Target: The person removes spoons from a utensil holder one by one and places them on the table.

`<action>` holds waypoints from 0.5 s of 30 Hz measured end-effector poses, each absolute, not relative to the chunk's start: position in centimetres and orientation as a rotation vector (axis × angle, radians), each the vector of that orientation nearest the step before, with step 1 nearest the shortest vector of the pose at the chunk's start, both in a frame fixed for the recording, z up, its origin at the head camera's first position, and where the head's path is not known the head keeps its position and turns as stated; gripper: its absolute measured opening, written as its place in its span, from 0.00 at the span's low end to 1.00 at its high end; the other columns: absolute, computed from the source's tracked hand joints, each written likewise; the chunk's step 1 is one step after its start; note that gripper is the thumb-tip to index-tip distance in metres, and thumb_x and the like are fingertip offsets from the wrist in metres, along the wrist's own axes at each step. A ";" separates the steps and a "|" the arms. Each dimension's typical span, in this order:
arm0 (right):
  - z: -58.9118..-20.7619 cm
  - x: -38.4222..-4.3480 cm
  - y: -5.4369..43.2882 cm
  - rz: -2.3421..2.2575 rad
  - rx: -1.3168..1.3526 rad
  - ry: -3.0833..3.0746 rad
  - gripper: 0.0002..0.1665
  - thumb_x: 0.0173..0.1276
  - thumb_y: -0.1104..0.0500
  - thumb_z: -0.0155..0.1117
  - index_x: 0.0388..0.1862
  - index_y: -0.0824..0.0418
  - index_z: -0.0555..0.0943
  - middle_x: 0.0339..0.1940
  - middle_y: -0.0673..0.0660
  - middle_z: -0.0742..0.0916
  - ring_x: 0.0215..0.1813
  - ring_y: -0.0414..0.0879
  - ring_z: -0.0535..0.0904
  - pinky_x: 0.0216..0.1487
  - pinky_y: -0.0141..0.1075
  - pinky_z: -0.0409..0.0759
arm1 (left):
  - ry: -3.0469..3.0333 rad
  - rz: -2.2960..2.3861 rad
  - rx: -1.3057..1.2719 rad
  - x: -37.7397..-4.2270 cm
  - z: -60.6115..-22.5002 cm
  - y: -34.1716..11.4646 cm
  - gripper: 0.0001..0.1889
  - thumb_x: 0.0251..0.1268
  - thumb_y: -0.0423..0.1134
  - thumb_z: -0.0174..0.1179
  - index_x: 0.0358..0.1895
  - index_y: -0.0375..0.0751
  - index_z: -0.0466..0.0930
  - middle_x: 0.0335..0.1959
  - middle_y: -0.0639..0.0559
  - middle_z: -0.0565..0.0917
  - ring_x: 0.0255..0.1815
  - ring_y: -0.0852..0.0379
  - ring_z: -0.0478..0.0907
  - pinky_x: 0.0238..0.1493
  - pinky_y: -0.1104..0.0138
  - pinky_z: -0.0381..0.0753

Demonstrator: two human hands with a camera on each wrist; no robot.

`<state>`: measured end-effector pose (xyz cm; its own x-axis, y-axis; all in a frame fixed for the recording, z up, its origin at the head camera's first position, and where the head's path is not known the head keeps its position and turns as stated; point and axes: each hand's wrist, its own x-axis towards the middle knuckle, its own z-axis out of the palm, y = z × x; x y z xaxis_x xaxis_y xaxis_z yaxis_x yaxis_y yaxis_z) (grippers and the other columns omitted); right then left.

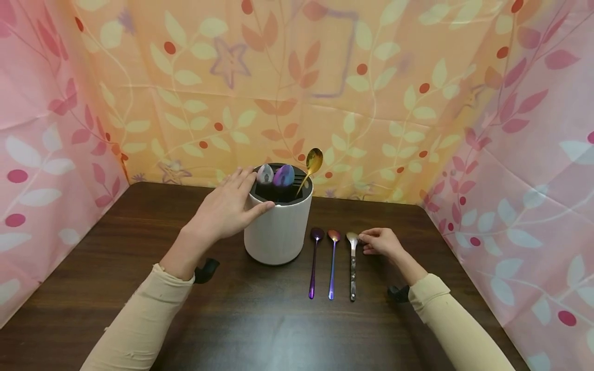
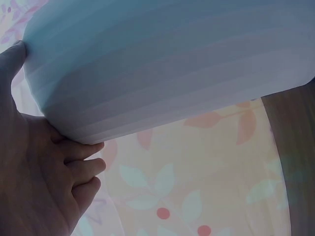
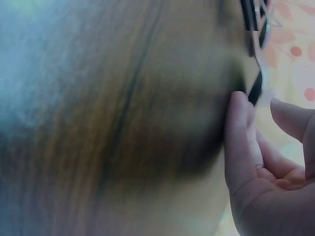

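My left hand (image 1: 226, 205) rests on the upper left of a white cylindrical utensil holder (image 1: 277, 234), with fingers extended along the far side and the thumb at the near rim. In the left wrist view, the holder's ribbed wall (image 2: 162, 73) lies between thumb and fingers. At the right, my right hand (image 1: 381, 241) has its fingertips right at the bowl of a silver spoon with a dark marbled handle (image 1: 353, 273). Thumb and fingers stand apart around this spoon (image 3: 262, 69) in the right wrist view. Left of it lie a rainbow spoon (image 1: 332, 265) and a dark purple spoon (image 1: 314, 265).
Upright in the holder's black slotted insert stand a gold spoon (image 1: 314, 161), a purple-blue spoon (image 1: 284, 176) and a silvery spoon (image 1: 265, 174). The dark wooden table (image 1: 260, 330) is bordered by patterned cloth (image 1: 278, 103) at the back and both sides.
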<state>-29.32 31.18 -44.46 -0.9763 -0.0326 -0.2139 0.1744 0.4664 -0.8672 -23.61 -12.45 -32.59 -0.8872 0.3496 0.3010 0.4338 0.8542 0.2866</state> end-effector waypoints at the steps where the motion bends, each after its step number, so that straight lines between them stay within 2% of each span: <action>1: -44.4 -29.1 31.3 -1.521 0.119 2.516 0.25 0.80 0.59 0.61 0.65 0.78 0.76 0.55 0.71 0.86 0.37 0.45 0.86 0.43 0.39 0.90 | -2.792 -0.514 -0.601 -23.6 -32.7 -12.4 0.54 0.71 0.78 0.43 0.82 0.34 0.55 0.85 0.41 0.54 0.86 0.40 0.45 0.83 0.45 0.47; 6: -43.1 -28.2 31.5 -1.543 0.059 2.561 0.31 0.81 0.54 0.60 0.72 0.75 0.71 0.65 0.74 0.80 0.52 0.60 0.87 0.52 0.45 0.89 | -2.797 -0.512 -0.595 -23.7 -32.8 -12.3 0.55 0.70 0.79 0.41 0.83 0.35 0.55 0.85 0.41 0.53 0.86 0.40 0.44 0.83 0.45 0.48; 9: -41.7 -27.7 31.2 -1.615 0.008 2.589 0.33 0.81 0.53 0.61 0.74 0.73 0.69 0.68 0.75 0.78 0.60 0.64 0.84 0.56 0.48 0.87 | -2.799 -0.512 -0.591 -23.6 -32.7 -12.4 0.55 0.70 0.80 0.41 0.83 0.35 0.55 0.85 0.41 0.54 0.86 0.40 0.45 0.83 0.45 0.49; 12: -40.2 -27.4 30.6 -1.737 -0.027 2.606 0.33 0.81 0.52 0.62 0.74 0.71 0.71 0.67 0.71 0.80 0.59 0.58 0.86 0.57 0.47 0.86 | -2.798 -0.517 -0.591 -23.6 -32.6 -12.4 0.55 0.70 0.79 0.42 0.83 0.34 0.54 0.85 0.40 0.53 0.86 0.40 0.44 0.83 0.45 0.48; 15: -38.8 -27.2 29.8 -1.930 -0.073 2.579 0.31 0.80 0.53 0.63 0.73 0.69 0.73 0.62 0.61 0.84 0.55 0.50 0.87 0.57 0.44 0.87 | -2.794 -0.518 -0.593 -23.6 -32.6 -12.4 0.55 0.70 0.79 0.42 0.83 0.34 0.54 0.85 0.40 0.53 0.86 0.40 0.44 0.83 0.46 0.48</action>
<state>-27.20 29.78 -38.76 -0.9957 0.0120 0.0917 -0.0846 0.2826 -0.9555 -23.57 -12.44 -32.60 -0.8894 0.3458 0.2990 0.4300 0.8549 0.2904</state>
